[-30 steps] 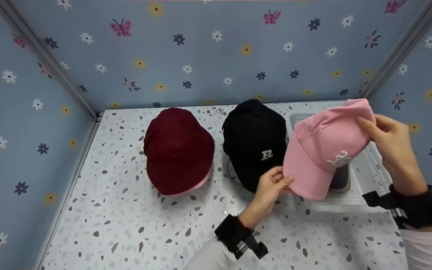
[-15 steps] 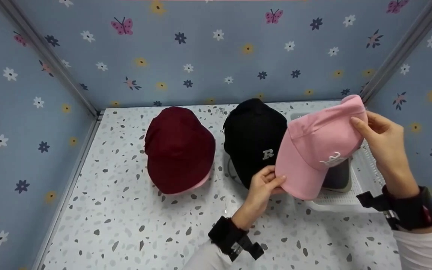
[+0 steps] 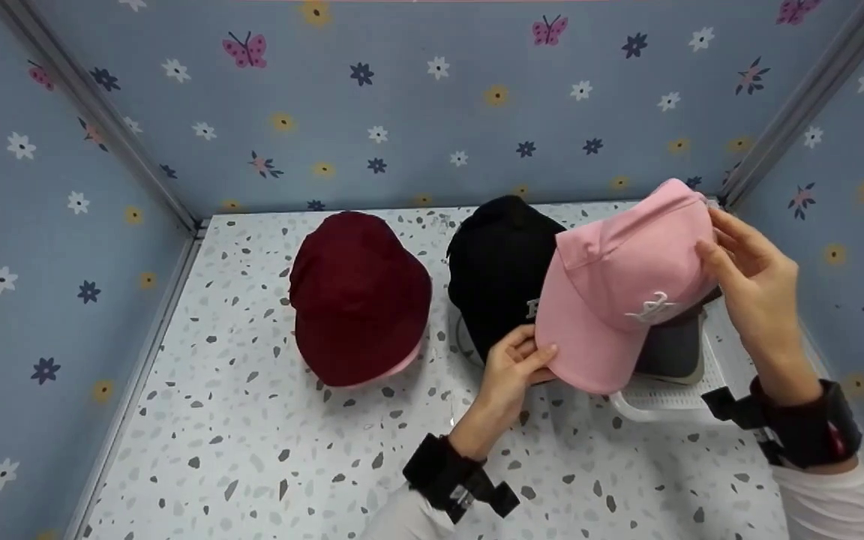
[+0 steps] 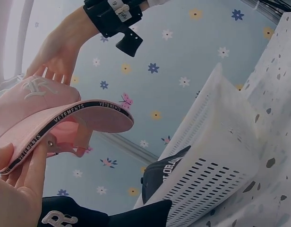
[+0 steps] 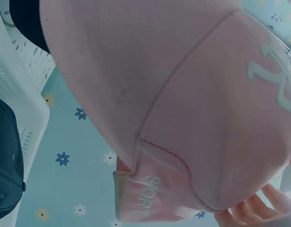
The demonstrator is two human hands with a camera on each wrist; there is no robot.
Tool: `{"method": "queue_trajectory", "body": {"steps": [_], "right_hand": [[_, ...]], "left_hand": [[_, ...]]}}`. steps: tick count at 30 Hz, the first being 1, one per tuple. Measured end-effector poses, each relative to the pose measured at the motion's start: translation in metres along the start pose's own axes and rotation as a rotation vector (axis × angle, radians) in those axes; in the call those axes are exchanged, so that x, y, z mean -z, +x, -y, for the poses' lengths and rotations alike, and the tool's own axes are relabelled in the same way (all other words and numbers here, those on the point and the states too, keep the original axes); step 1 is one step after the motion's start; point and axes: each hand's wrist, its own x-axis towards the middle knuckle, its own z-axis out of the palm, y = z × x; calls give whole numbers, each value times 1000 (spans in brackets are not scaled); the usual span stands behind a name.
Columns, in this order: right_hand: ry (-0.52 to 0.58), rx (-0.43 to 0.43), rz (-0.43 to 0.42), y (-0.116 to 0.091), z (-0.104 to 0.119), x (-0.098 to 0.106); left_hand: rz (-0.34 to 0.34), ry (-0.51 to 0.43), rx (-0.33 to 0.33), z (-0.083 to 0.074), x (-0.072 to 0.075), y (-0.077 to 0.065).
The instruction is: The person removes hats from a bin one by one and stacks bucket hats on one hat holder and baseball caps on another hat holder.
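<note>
A pink baseball cap [image 3: 619,292] with white embroidery is held up in both hands, overlapping the black cap and the basket in the head view. My left hand [image 3: 505,375] pinches the edge of its brim, thumb on top and fingers beneath. The right hand [image 3: 762,300] grips the crown on the far side from the brim. In the left wrist view, black tape lettered VETEMENTS runs along the brim's edge. The right wrist view has the cap [image 5: 221,123] filling most of it. Behind it stands a black cap [image 3: 503,255], its white letter partly covered.
A maroon cap [image 3: 357,292] sits to the left on the speckled table [image 3: 252,450], with a pink edge showing beneath. At the right is a white perforated plastic basket [image 4: 202,175] with a dark grey cap [image 3: 670,352] inside. Flower-patterned panels [image 3: 417,97] enclose the table.
Both hands have carried the pink cap leftward and slightly up, off the basket's middle and further over the black cap. More of the grey cap shows now.
</note>
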Motion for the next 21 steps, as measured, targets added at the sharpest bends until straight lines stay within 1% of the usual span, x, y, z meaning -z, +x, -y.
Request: {"method": "queue_trajectory", "body": {"steps": [2,4,5,7,10,13,15,17,19,21], "right_hand": [[-24,24,4,-3,2,-2],[-57,66,8,-8,8,-6],[-56,89,10,-10,10,-7],[-40,144,6,-15,15,-11],[13,220,-8,-22,18,-15],[21,243,-44,-28,15,-17],[7,223,-63,-32,12,-17],[3,174,-72,-37,9,-18],[5,103,-63,-41,5,-18],[7,18,-56,-43,-4,-18]], "left_hand": [[-8,-11,3,-2,0,0],[-16,-28,9,-4,0,-1],[-18,-36,12,-5,0,-1],[-21,-57,18,-7,0,-1],[-18,-99,19,-12,1,-2],[-11,-147,12,-16,2,-3],[-8,-176,5,-20,2,-4],[-6,-205,-1,-23,3,-4],[-6,-226,-6,-25,3,-4],[-2,-243,-8,-27,5,-4]]}}
